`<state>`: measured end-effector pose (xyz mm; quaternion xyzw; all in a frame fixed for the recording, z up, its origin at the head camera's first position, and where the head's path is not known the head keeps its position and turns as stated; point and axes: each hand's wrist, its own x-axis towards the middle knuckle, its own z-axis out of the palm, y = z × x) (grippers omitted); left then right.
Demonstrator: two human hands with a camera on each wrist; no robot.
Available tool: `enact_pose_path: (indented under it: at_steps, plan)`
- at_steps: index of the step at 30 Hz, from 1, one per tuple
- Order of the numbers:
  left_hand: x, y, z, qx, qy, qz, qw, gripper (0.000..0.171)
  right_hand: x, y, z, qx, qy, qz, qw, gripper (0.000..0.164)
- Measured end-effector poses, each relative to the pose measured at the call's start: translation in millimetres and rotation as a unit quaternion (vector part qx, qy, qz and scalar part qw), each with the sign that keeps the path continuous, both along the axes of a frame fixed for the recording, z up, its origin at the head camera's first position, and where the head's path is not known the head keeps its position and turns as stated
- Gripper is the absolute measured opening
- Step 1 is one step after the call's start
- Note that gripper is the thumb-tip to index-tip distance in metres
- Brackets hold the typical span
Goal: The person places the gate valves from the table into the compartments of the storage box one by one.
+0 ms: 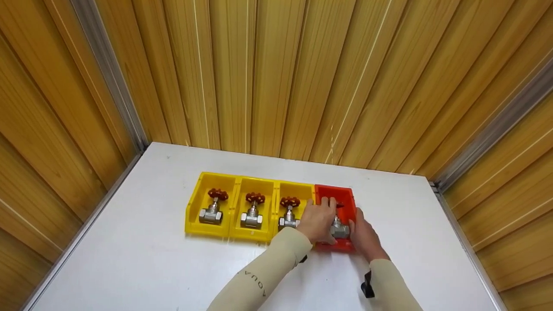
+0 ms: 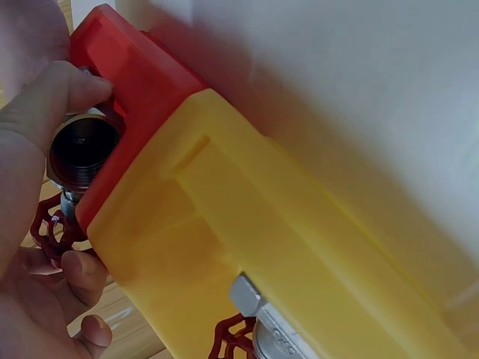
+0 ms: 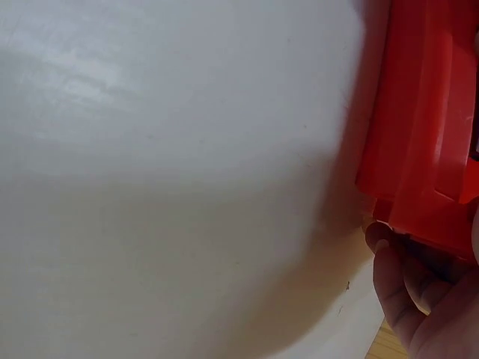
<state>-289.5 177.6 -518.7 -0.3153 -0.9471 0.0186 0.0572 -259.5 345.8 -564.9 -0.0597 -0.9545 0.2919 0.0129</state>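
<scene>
In the head view, the red bin (image 1: 335, 190) stands at the right end of the row and a metal valve (image 1: 340, 230) with a red handwheel is in it. My left hand (image 1: 319, 221) reaches over the bin and grips this valve. In the left wrist view the thumb (image 2: 78, 88) lies against the valve's body beside its round threaded opening, and the fingers curl near the red handwheel (image 2: 54, 233). My right hand (image 1: 367, 235) holds the red bin by its right side. In the right wrist view its fingers (image 3: 397, 288) are curled at the bin's lower edge.
Three yellow bins (image 1: 252, 236) stand joined in a row left of the red one. Each holds a similar valve (image 1: 251, 218) with a red handwheel. All rest on a white table (image 1: 142, 259) with wood-look panelled walls (image 1: 276, 77) behind and at both sides.
</scene>
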Motion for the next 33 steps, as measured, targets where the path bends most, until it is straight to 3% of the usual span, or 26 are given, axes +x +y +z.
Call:
enact_pose_path:
  at_steps: [11, 27, 33]
  plan:
    - [-7.3, 5.4, 4.1, -0.014, -0.004, 0.015, 0.9998, 0.112, -0.5, -0.8, -1.7, 0.004, -0.003, -0.005, 1.0, 0.041]
    - [-14.9, 10.1, 0.1, -0.025, -0.02, 0.021, 0.9993, 0.103, 1.1, -3.3, -1.2, -0.015, -0.001, -0.003, 1.0, 0.04]
    - [-17.3, 13.8, 1.9, -0.058, -0.006, 0.019, 0.9981, 0.1, 1.3, -2.0, -0.4, -0.009, 0.007, -0.002, 1.0, 0.042]
